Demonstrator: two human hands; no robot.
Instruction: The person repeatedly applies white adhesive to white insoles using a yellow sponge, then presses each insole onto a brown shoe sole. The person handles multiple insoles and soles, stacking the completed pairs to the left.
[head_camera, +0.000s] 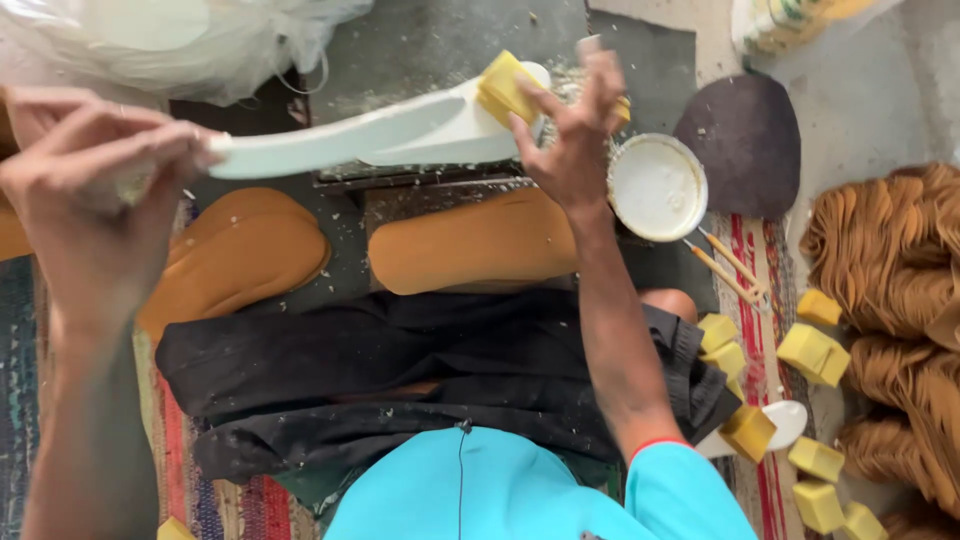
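White shoe sole (370, 135), long, flat and pale, held up level above the grey surface (420, 40). Left hand (85, 190) has its fingers (150, 140) pinching the sole's near tip. Right hand (570, 130) presses a yellow sponge block (505, 85) onto the far end, fingers curled round it. Just beside that hand sits a round white bowl (657, 187). Tan soles (470, 245) lie below, more yellow blocks (812, 352) lie to the right, a black cloth (400, 370) covers the lap.
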